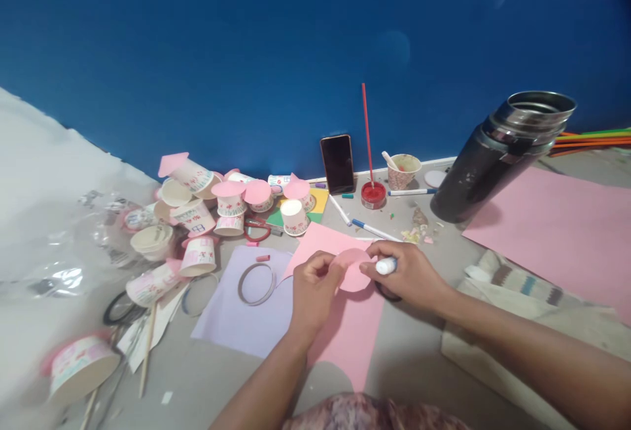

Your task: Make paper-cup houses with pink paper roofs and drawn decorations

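My left hand (313, 285) pinches the left edge of a pink paper circle (352, 271), holding it just above a pink paper sheet (348, 331) on the grey floor. My right hand (407, 273) is closed round a small white glue stick (386, 265), whose tip is at the circle's right edge. A dark ring lies partly hidden under my right hand. To the left lie a lilac paper sheet (236, 318) and a grey tape ring (256, 283).
Several paper cups with pink lids (229, 198) are piled at the left against the blue wall. A phone (337, 163), a red paint pot with a stick (373, 194), pens, a steel flask (497, 154) and a large pink sheet (557, 233) are beyond my hands.
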`<action>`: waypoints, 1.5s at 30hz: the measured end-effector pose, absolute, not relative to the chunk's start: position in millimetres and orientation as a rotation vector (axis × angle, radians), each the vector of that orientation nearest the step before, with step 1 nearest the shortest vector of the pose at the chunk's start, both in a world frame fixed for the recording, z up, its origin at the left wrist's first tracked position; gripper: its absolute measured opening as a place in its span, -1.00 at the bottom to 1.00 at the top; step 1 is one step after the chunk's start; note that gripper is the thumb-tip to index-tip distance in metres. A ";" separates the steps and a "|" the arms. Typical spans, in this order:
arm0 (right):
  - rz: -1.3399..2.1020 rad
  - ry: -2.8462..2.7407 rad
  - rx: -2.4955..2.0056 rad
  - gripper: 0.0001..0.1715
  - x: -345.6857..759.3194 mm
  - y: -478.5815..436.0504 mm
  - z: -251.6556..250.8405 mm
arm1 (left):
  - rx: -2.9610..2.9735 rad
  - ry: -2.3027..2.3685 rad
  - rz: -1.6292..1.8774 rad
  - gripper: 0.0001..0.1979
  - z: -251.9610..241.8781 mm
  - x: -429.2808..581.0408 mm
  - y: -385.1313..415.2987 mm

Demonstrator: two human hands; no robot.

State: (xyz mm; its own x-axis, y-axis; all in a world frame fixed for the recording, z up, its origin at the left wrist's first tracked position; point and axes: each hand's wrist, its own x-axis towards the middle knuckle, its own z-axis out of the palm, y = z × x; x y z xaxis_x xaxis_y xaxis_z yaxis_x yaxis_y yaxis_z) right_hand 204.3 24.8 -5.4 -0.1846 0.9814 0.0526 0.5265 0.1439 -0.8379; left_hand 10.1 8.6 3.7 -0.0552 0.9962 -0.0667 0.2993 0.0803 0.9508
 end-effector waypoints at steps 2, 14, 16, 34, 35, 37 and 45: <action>0.925 -1.787 -1.447 -0.76 204.6 24.6 -5.4 | 1.354 1.484 1.017 -0.82 3.4 10.4 9.0; 0.835 -1.857 -1.487 -0.74 205.7 23.8 -6.3 | 1.431 1.524 1.015 -0.68 5.1 11.7 11.0; 0.807 -1.877 -1.486 -0.78 206.2 23.9 -7.4 | 1.429 1.511 1.008 -0.78 5.4 12.7 10.6; 0.932 -1.756 -1.473 -0.79 206.2 24.7 -2.8 | 1.379 1.449 1.018 -0.62 8.1 10.2 9.9; 0.957 -1.736 -1.466 -0.77 206.0 25.3 -2.0 | 1.380 1.429 0.997 -0.62 8.3 10.3 9.8; 1.004 -1.722 -1.437 -0.75 205.3 25.7 -0.6 | 1.413 1.440 0.950 -0.71 8.1 10.6 10.2; 1.175 -1.593 -1.236 -0.71 222.1 39.5 -1.7 | 1.254 1.558 1.095 -0.57 2.8 -2.5 23.5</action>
